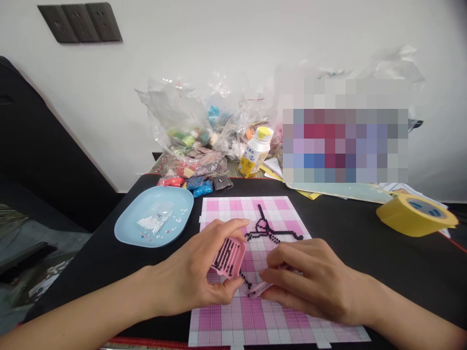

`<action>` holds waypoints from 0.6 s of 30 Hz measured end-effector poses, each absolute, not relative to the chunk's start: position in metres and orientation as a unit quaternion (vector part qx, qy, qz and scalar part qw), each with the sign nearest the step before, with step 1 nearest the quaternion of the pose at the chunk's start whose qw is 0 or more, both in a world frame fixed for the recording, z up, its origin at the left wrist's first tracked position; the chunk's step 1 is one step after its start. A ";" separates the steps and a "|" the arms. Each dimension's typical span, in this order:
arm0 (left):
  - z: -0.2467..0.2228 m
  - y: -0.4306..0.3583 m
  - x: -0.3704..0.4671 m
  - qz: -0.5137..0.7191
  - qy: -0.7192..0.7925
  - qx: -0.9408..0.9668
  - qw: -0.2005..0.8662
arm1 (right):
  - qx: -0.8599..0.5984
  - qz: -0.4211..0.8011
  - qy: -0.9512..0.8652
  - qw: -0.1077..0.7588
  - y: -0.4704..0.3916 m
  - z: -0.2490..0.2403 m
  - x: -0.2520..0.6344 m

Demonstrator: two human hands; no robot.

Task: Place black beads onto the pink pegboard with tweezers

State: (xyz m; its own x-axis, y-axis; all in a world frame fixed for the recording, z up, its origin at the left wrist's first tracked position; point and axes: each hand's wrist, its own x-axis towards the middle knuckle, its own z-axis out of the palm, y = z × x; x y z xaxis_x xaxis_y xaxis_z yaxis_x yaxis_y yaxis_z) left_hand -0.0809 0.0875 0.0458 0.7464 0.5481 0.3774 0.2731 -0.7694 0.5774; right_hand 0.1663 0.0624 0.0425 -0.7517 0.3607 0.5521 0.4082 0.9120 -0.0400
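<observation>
My left hand [207,265] grips a small ridged pink bead tray [239,257] by its edges. Rows of black beads lie in the tray's grooves. My right hand [310,277] is closed around slim pink tweezers [260,289], their tips down at the pegboard and mostly covered by my fingers. Under both hands lies the pink-and-white checked pegboard [211,325]. Black beads [268,228] form thin branching lines on its upper part. Another short line of black beads [246,279] runs between the tray and the tweezers.
To the left, a light blue plate [127,221] carries white beads and a few coloured ones. Small bead bags [202,188] and large clear plastic bags [175,112] sit behind it. A yellow-and-white bottle [253,155] stands at the back. Yellow tape [394,218] lies at the right.
</observation>
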 end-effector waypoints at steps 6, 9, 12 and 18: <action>0.046 0.087 -0.080 0.276 0.228 0.898 0.256 | -0.208 -0.045 -0.934 0.288 0.062 0.045 0.166; 0.047 0.086 -0.080 0.268 0.233 0.896 0.266 | -0.205 -0.054 -0.930 0.301 0.061 0.047 0.166; 0.048 0.085 -0.081 0.260 0.241 0.894 0.273 | -0.207 -0.068 -0.921 0.323 0.061 0.047 0.167; 0.048 0.086 -0.083 0.248 0.240 0.893 0.289 | -0.236 -0.104 -0.903 0.343 0.060 0.043 0.170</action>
State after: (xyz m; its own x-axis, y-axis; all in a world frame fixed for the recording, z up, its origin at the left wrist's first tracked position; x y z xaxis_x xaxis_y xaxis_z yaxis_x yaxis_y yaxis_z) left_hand -0.0829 0.0863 0.0478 0.7624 0.5714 0.3038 0.2847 -0.7177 0.6355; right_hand 0.1701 0.0595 0.0428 -0.6534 0.3553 0.6685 0.4976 0.8670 0.0256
